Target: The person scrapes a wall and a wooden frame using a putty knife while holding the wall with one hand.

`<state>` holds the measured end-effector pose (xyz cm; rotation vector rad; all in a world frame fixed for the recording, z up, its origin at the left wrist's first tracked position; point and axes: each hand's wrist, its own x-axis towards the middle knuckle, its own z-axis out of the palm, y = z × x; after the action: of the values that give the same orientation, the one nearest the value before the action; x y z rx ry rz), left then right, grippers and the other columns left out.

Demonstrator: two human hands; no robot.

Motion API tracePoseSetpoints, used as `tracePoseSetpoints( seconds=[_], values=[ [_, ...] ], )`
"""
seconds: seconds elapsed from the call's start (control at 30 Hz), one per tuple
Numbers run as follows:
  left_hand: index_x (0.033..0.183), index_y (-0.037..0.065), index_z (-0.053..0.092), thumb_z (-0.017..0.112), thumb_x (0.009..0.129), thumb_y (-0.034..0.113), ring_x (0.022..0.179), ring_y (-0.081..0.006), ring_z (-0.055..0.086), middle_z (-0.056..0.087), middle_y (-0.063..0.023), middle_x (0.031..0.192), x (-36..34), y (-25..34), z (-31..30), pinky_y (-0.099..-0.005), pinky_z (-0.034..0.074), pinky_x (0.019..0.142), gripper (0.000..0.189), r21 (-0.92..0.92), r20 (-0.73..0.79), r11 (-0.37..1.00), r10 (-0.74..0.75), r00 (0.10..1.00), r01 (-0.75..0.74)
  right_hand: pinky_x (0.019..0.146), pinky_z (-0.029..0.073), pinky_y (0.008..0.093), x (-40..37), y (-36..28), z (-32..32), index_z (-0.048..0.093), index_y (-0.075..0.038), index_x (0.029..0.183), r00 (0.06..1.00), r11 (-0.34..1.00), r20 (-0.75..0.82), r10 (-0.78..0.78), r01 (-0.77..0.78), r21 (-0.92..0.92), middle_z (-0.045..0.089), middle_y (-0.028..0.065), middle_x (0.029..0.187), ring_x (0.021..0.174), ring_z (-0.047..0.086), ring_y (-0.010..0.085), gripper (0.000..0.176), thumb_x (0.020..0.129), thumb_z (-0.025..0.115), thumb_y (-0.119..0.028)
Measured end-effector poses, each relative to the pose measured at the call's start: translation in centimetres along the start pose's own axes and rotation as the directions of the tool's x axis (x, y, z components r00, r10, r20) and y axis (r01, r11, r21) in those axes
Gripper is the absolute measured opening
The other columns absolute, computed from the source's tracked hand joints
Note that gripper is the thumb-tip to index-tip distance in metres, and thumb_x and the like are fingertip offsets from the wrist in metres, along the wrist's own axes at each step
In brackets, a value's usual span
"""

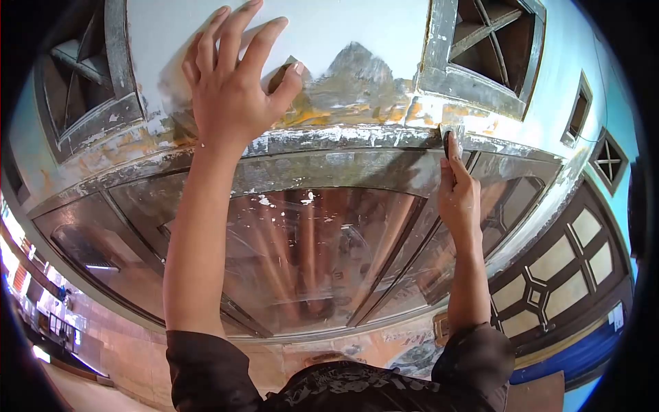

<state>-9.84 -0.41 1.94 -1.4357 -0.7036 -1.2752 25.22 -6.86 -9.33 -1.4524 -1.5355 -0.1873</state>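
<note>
Head view: we look up at a wall (pixel 322 27) above an arched window (pixel 309 254), both our arms raised. Our left hand (pixel 230 86) lies spread against the white plaster near the wall's upper left part, fingers stretched upward, with the thumb and forefinger pinching a small brown piece (pixel 280 74) flat to the surface; we cannot tell what that piece is. Just right of it a grey smear (pixel 357 69) shows on the wall, with orange streaks beneath. Our right hand (pixel 458 199) is closed around a dark tool (pixel 448 145), forefinger laid along it, and the tool's upper end touches the lower edge of the paint-flecked ledge (pixel 329 137) that runs over the window. The two hands are well apart, the left above the ledge, the right below it. Grey vent frames sit at either end of the wall, one at the left (pixel 82 75) and one at the right (pixel 487 48). Dark sleeves (pixel 206 371) cover our upper arms at the bottom edge. A panelled door (pixel 563 275) stands to the right of the window.
</note>
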Motion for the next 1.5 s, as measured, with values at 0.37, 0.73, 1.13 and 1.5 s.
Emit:
tracePoseSetpoints(
  seconds=[0.37, 0.73, 1.13, 1.5],
  values=[
    [0.138, 0.027, 0.07, 0.074, 0.092, 0.043, 0.148, -0.0301, 0.044, 0.055, 0.0023, 0.157, -0.1, -0.2, 0.0, -0.0516, 0.029, 0.123, 0.049, 0.013, 0.01, 1.0, -0.007, 1.0, 0.007, 0.064, 0.044, 0.0306, 1.1, 0.0, 1.1, 0.051, -0.019, 0.16, 0.987, 0.99, -0.118, -0.111, 0.12, 0.078, 0.059, 0.0198, 0.083, 0.07, 0.04, 0.0143, 0.047, 0.114, 0.055, -0.017],
    [0.135, 0.013, 0.069, 0.065, 0.096, 0.048, 0.148, -0.0406, 0.042, 0.052, -0.0158, 0.155, 0.1, 0.0, -0.4, -0.0601, 0.03, 0.121, 0.053, 0.051, 0.08, 0.999, -0.014, 0.997, 0.01, 0.063, 0.044, 0.0325, 1.3, -2.1, -0.1, 0.053, -0.014, 0.158, 0.999, 0.999, -0.043, 0.006, -0.003, 0.052, 0.057, 0.0199, 0.081, 0.068, 0.04, 0.0141, 0.044, 0.114, 0.054, -0.02],
    [0.136, 0.02, 0.07, 0.069, 0.094, 0.045, 0.147, -0.035, 0.044, 0.054, -0.0069, 0.156, 0.1, -0.1, -0.2, -0.0554, 0.03, 0.121, 0.049, 0.032, 0.03, 0.999, 0.005, 1.0, -0.006, 0.065, 0.054, 0.0376, 2.2, -2.1, -0.3, 0.048, -0.023, 0.162, 0.987, 0.991, -0.101, -0.127, 0.131, 0.034, 0.071, 0.0299, 0.089, 0.081, 0.07, 0.0493, 0.053, 0.11, 0.057, -0.013],
    [0.139, 0.027, 0.07, 0.075, 0.092, 0.042, 0.147, -0.0303, 0.046, 0.054, 0.0034, 0.157, 0.0, 0.0, -0.1, -0.0516, 0.03, 0.122, 0.05, 0.01, 0.007, 1.0, -0.001, 1.0, 0.001, 0.062, 0.046, 0.0341, -0.6, 0.0, 1.1, 0.049, -0.02, 0.161, 0.999, 1.0, -0.04, -0.022, 0.022, 0.013, 0.054, 0.0271, 0.074, 0.064, 0.038, 0.0243, 0.048, 0.113, 0.054, -0.018]
  ],
)
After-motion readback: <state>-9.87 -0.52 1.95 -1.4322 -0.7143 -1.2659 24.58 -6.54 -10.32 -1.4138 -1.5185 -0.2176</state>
